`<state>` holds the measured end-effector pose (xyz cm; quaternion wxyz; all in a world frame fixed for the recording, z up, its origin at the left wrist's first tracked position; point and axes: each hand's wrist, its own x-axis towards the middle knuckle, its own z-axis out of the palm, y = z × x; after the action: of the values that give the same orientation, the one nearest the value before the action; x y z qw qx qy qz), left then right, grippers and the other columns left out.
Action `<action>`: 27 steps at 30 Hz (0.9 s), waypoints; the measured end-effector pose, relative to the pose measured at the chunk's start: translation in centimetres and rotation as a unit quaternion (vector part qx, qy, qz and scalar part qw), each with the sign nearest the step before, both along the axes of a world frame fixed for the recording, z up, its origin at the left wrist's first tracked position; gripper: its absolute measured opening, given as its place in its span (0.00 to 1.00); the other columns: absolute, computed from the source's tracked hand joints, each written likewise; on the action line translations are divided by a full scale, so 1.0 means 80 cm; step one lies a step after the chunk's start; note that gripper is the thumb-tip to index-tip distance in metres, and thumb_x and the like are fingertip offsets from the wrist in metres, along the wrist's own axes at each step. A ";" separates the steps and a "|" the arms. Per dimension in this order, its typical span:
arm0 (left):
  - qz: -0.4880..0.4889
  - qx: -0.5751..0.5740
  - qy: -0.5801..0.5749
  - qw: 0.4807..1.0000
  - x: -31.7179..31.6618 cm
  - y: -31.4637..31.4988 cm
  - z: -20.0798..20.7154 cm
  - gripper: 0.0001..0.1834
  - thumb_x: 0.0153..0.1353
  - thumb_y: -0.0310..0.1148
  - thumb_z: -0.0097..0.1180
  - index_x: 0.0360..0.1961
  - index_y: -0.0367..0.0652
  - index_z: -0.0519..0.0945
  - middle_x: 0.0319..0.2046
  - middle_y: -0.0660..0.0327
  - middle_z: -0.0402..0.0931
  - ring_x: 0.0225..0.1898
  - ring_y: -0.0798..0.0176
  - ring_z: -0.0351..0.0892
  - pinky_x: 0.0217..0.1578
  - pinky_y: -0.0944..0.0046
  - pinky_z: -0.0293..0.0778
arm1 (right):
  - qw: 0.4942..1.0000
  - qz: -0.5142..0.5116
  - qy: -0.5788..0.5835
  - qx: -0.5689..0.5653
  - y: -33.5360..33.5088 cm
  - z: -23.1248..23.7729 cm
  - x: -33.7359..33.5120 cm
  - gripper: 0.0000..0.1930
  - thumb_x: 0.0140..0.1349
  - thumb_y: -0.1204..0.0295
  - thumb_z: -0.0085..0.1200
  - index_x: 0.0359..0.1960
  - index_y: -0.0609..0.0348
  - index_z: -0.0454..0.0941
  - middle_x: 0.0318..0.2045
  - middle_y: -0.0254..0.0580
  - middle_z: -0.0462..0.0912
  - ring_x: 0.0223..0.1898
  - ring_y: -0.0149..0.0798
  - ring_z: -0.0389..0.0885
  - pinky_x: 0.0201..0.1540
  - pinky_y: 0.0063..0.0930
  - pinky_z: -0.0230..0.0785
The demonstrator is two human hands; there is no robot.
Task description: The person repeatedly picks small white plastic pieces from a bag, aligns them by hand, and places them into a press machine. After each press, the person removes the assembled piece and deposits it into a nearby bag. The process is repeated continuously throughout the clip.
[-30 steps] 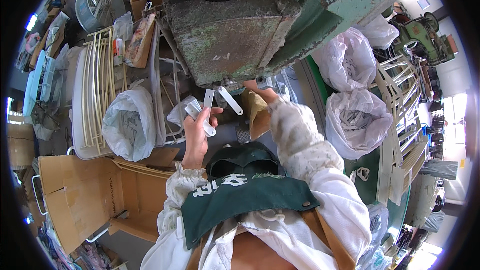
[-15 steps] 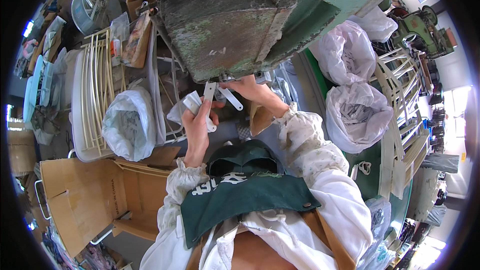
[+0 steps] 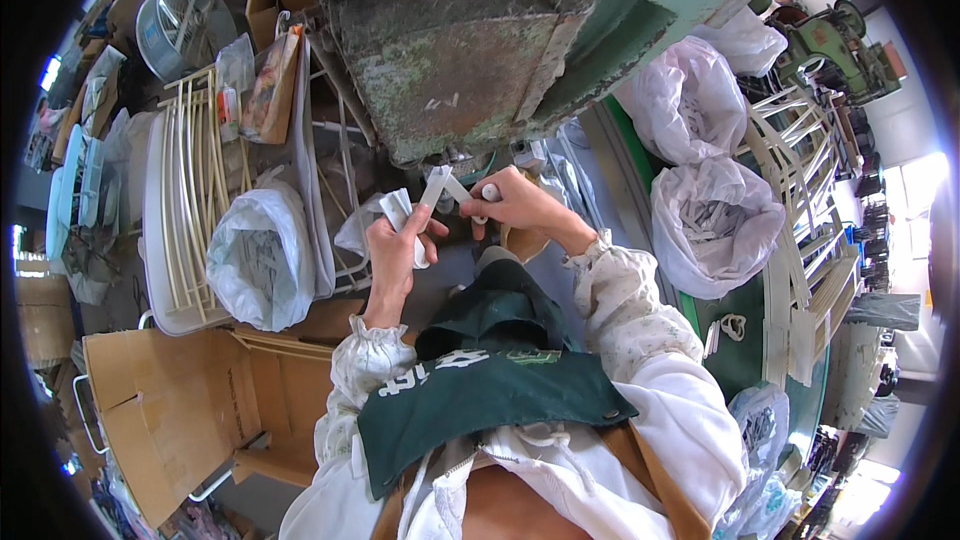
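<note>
Below the press head [image 3: 450, 80], both my hands hold flat white strips. My left hand [image 3: 392, 258] is closed around several of them; one strip [image 3: 436, 186] sticks up from between its thumb and fingers. My right hand [image 3: 525, 208] pinches another white strip [image 3: 458, 192], slanting up to the left. The tops of these two strips meet in an upside-down V; whether they are joined I cannot tell. A pale rounded end [image 3: 490, 193] shows at my right fingers.
A white sack of strips [image 3: 258, 255] stands left, beside a tray of long cream rods [image 3: 185, 210]. On the right are two more lined sacks, the nearer one [image 3: 720, 270] holding strips. An open cardboard box [image 3: 165, 400] lies at lower left. A round metal fan [image 3: 185, 25] is far left.
My right hand has drawn back from under the press head toward me, bringing its strip along. My left hand has moved little; its raised strip now meets the right hand's strip at the top.
</note>
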<state>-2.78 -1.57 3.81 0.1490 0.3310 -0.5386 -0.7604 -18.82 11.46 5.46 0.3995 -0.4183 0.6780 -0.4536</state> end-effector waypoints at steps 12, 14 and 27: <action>0.010 0.024 0.030 0.999 0.004 -0.004 0.001 0.12 0.62 0.33 0.55 0.34 0.31 0.79 0.19 0.57 0.76 0.10 0.69 0.69 0.10 0.72 0.60 | 0.996 -0.028 -0.075 0.050 0.000 0.012 0.002 0.12 0.61 0.66 0.56 0.28 0.64 0.82 0.16 0.30 0.79 0.18 0.20 0.68 0.20 0.17 0.58; 0.011 0.029 0.041 0.999 0.004 -0.003 0.002 0.12 0.62 0.33 0.55 0.34 0.32 0.79 0.19 0.57 0.77 0.09 0.70 0.68 0.10 0.72 0.59 | 0.995 -0.035 -0.090 0.035 0.001 0.013 0.005 0.12 0.61 0.66 0.56 0.27 0.64 0.82 0.16 0.30 0.79 0.18 0.19 0.68 0.20 0.17 0.58; -0.001 0.160 0.076 0.984 0.073 -0.024 -0.013 0.14 0.66 0.37 0.52 0.37 0.34 0.75 0.12 0.69 0.59 0.11 0.75 0.53 0.17 0.71 0.55 | 0.839 -0.519 0.125 0.106 0.173 0.036 -0.199 0.18 0.61 0.59 0.53 0.35 0.65 0.79 0.26 0.37 0.80 0.23 0.28 0.73 0.21 0.28 0.61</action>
<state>3.05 -3.51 2.79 0.1341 0.2911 -0.3976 -0.8598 -34.76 25.30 8.37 0.0594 -0.0136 0.8838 -0.4639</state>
